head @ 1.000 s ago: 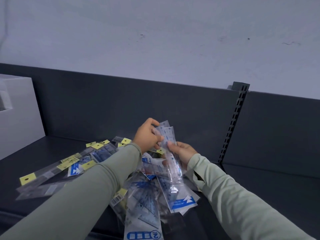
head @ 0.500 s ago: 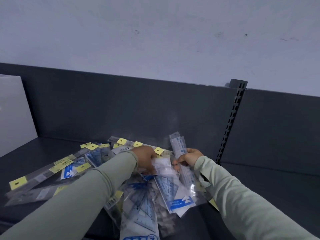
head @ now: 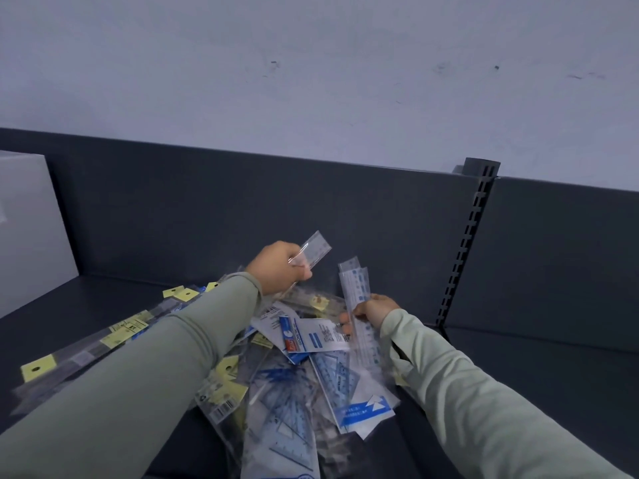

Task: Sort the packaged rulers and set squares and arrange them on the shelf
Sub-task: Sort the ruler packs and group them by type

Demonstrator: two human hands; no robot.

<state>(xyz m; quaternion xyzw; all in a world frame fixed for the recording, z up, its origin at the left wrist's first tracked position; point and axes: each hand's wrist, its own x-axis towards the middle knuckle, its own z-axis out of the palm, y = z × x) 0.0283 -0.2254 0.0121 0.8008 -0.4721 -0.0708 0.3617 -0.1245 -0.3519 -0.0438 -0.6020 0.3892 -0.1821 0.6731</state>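
Two handheld ruler packs, illegibly blurred.

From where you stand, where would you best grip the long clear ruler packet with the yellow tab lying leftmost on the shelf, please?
Probably pinch the long clear ruler packet at its yellow tab, coming from the left: it lies flat, that end is bare, the other vanishes behind the left sleeve.

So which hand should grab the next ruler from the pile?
Left, probably: the left hand pinches only one short packaged ruler above the pile, while the right hand grips a bundle of rulers.
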